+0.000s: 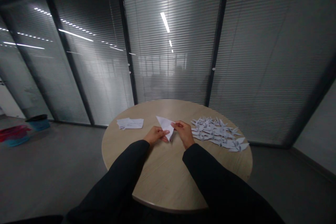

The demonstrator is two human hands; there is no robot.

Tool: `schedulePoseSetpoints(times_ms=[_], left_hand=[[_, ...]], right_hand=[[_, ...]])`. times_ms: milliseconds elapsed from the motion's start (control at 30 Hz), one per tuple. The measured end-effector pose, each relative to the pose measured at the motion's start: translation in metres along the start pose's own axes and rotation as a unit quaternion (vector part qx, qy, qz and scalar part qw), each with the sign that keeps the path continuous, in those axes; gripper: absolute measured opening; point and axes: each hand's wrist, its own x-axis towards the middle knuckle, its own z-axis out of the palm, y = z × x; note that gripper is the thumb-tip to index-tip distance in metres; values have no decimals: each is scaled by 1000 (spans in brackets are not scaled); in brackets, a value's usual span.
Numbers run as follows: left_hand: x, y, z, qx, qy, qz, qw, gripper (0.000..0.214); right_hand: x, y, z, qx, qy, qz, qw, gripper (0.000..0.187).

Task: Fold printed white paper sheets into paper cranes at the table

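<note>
A white sheet of paper (165, 124), folded to a triangular shape, is held up just above the middle of the table. My left hand (156, 135) pinches its lower left part between thumb and fingers. On the other side, my right hand (184, 132) grips the paper's right corner with thumb and forefinger. To the right of my right hand lies a spread of several folded paper cranes (216, 132), white and overlapping one another. Flat paper sheets (133, 123) with some print lie in a small stack to the left of my hands.
The round wooden table (162, 182) stands close to a glass partition (170, 77) with blinds behind it. Off to the left on the floor are a blue bin (39, 123) with a dark rim and another bin (15, 135) with a red liner.
</note>
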Motion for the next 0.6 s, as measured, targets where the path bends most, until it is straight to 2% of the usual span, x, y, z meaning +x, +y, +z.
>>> schedulePoseSetpoints(times_ms=[100,233,400,600], left_hand=[[0,-1,0,-8,-4,-4,1000,44],[-3,0,4,0,-57,-3,998,43],[-6,4,5,20,-52,1,998,42],[-1,-4,2,8,-100,-27,995,46]], right_hand=[[0,0,1,0,4,-5,1000,29],[1,0,1,13,20,-9,1000,29],[1,0,1,19,18,-12,1000,30],[2,-1,1,13,36,-23,999,29]])
